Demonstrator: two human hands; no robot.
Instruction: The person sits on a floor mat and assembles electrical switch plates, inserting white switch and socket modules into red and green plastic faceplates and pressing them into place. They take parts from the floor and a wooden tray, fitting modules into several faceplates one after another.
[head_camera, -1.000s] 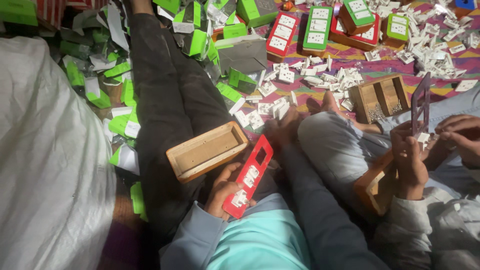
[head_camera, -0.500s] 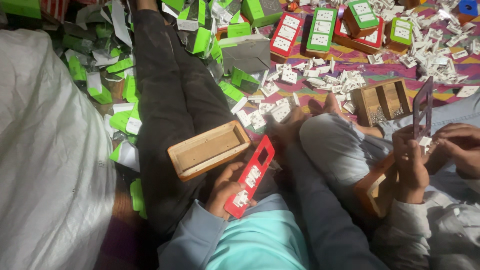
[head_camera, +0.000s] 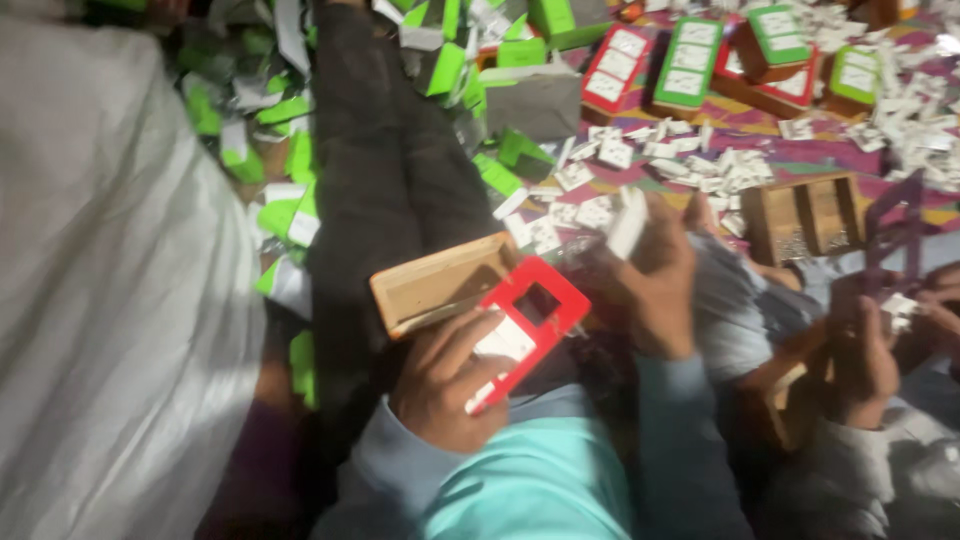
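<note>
Red frame (head_camera: 528, 325): flat plastic, rectangular, one open window, white insert below; sits centre, near. Left hand (head_camera: 445, 385) grips its near end, fingers curled. Right hand (head_camera: 655, 285) pinches white card (head_camera: 628, 222). Wooden tray (head_camera: 440, 282) just left of frame, contents unclear. Wooden box (head_camera: 805, 215) far right, w/ two compartments.

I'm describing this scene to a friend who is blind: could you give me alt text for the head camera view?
A person's left hand holds a red plastic frame beside a shallow wooden box on their lap, while the right hand lifts a small white piece. Around them lie green cartons, scattered white pieces and finished red and green frames; another person's hands work at the right.
</note>
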